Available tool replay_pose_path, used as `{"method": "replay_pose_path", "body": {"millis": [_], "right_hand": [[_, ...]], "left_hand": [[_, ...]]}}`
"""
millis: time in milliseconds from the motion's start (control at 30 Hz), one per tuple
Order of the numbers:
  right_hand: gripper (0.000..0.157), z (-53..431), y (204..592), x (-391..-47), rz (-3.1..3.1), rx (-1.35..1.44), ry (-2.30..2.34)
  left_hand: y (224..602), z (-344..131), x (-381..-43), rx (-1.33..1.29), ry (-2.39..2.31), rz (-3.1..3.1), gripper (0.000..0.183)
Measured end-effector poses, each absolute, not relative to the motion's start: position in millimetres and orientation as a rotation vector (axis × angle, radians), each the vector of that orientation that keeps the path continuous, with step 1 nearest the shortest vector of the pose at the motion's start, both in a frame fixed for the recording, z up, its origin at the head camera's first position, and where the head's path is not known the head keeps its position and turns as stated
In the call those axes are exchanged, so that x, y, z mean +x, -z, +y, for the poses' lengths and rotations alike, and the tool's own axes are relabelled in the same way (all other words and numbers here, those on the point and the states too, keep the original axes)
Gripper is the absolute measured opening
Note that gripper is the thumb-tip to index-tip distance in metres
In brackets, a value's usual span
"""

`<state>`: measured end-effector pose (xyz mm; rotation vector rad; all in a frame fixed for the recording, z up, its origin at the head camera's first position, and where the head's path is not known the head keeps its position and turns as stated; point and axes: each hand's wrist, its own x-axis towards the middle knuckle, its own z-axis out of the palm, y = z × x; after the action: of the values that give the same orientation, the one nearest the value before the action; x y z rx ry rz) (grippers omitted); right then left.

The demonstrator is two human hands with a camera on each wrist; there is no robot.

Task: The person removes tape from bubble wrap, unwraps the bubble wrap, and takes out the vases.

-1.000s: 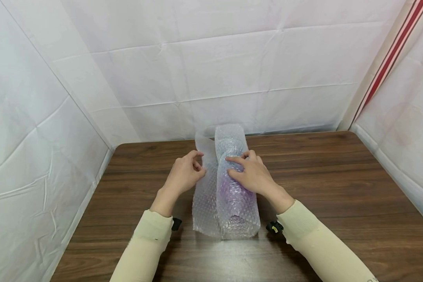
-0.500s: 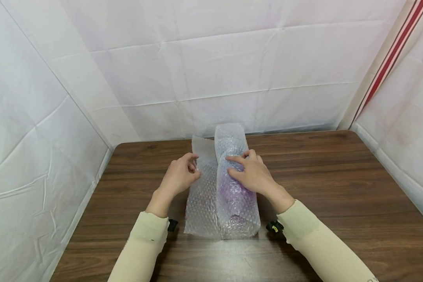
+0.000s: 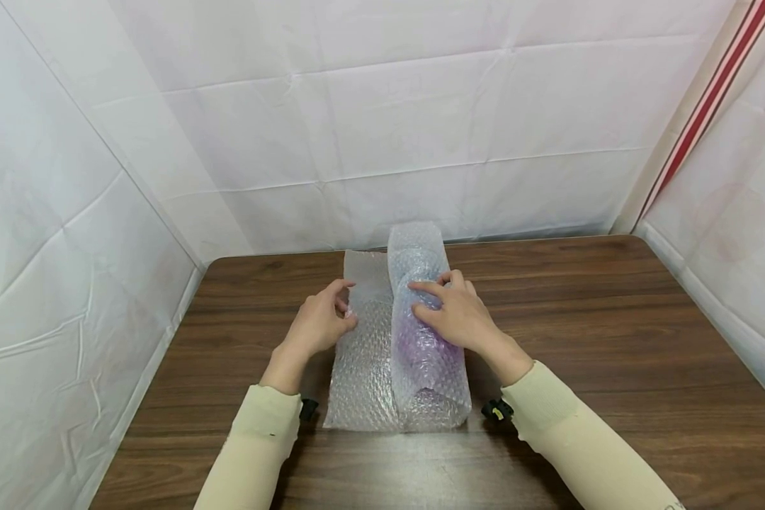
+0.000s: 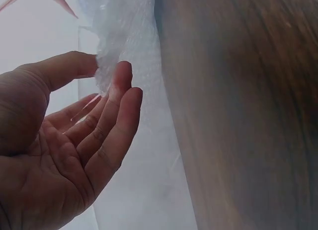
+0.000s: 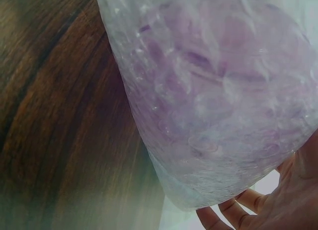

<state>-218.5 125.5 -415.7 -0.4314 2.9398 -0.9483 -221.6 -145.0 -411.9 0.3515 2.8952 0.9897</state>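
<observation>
A: What's new on the desk (image 3: 599, 354)?

B: The loose flap of bubble wrap (image 3: 363, 361). A second ago it sat narrower, far corner lifted; now spread flatter and farther out to the left. The left hand (image 3: 319, 319) has gone out with it.

A: And the rest of the wrap?

B: The bubble-wrap bundle (image 3: 430, 375) hasn't shifted. Lies about mid-desk, long side running away from the person, far end close to the white sheeting (image 3: 382, 134). Flap runs out from its left side.

A: Contents?

B: Something purple (image 3: 416, 347) in the nearer part, seen through the layers. Bubbles blur it; can't name it, even from the right wrist view.

A: State of the hands?

B: Left: thumb and fingertips pinch the flap's outer edge; the left wrist view shows plastic between them. Right hand (image 3: 459, 312): same spot as before, laid over the top of the bundle, thumb and forefinger stretched out, resting rather than clenched.

A: Meaning for the work?

B: My reading: right steadies, left lays the flap out. Outer layer seems free, bundle itself still wrapped. Likely weak point is slippage: a hard tug on the flap could roll the bundle under that light touch
</observation>
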Motion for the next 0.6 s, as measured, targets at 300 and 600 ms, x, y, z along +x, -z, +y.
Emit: {"method": "replay_pose_path", "body": {"millis": [300, 600], "right_hand": [[0.047, 125.8, 415.7, -217.7, 2.94, -0.441, 0.955], [0.047, 125.9, 416.0, -217.4, 2.94, -0.435, 0.96]], "left_hand": [[415.7, -149.1, -219.7, 0.34, -0.989, 2.831, 0.065], [420.8, -153.4, -219.4, 0.323, -0.944, 2.786, 0.057]]}}
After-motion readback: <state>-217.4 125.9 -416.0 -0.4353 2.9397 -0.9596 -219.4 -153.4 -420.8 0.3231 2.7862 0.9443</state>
